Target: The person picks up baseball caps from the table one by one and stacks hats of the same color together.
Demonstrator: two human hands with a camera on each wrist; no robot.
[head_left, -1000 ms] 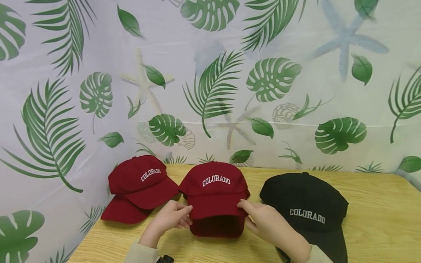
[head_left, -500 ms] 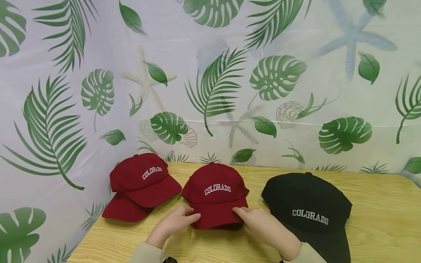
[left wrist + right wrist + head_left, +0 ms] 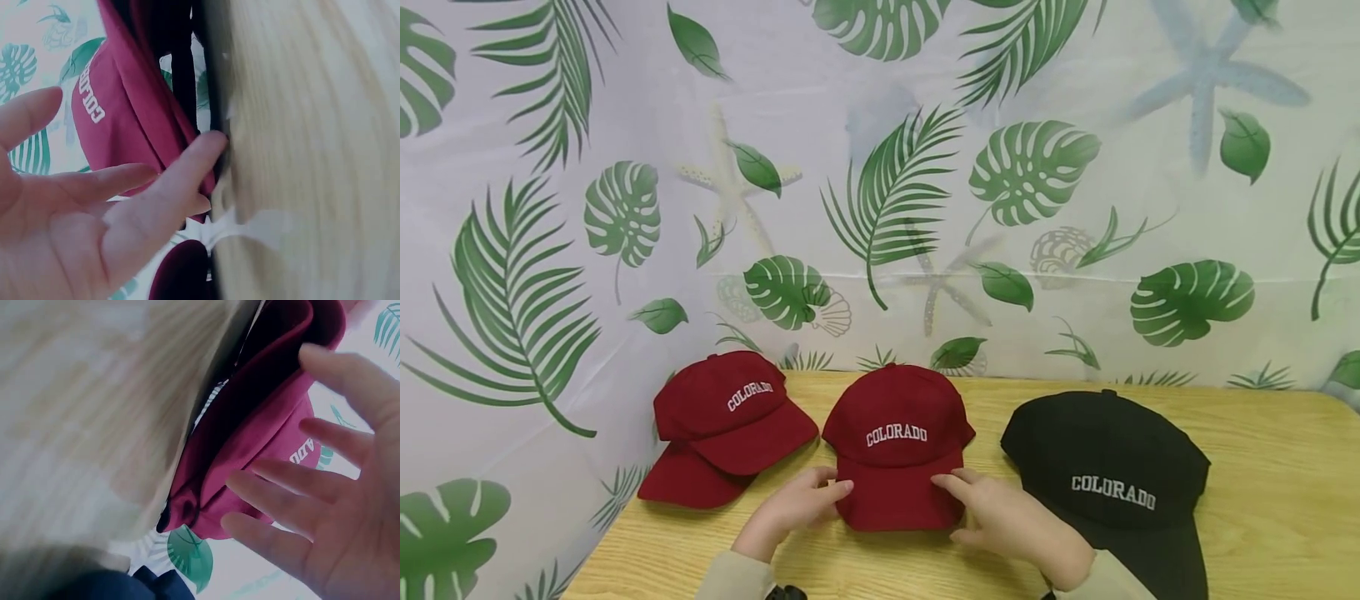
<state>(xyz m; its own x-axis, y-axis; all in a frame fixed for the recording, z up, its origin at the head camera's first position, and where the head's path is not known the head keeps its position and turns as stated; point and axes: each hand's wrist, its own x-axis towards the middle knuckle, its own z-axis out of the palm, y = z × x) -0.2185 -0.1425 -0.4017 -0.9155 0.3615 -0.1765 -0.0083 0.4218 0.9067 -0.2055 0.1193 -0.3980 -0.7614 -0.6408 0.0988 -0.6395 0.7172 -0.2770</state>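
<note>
A dark red cap with white COLORADO lettering (image 3: 898,492) sits in the middle of the table, brim facing me. Its brim hides the brim beneath it in the head view; the right wrist view shows two dark red layers (image 3: 262,419), one inside the other. To the left of the brim is my left hand (image 3: 797,504), its thumb at the brim's side. The left wrist view shows that hand (image 3: 81,219) with thumb and fingers spread beside the cap (image 3: 125,112). My right hand (image 3: 1007,517) is at the brim's right side, fingers loosely extended and spread in its wrist view.
Two overlapping red caps (image 3: 730,417) lie at the left on the wooden table (image 3: 1277,483). A black COLORADO cap (image 3: 1105,467) stands on the right, close behind my right hand. A leaf-print cloth (image 3: 880,208) hangs at the back and left.
The upper middle cap has come down over the lower one, so the lower brim is now covered. My fingers have loosened from the brim's sides.
</note>
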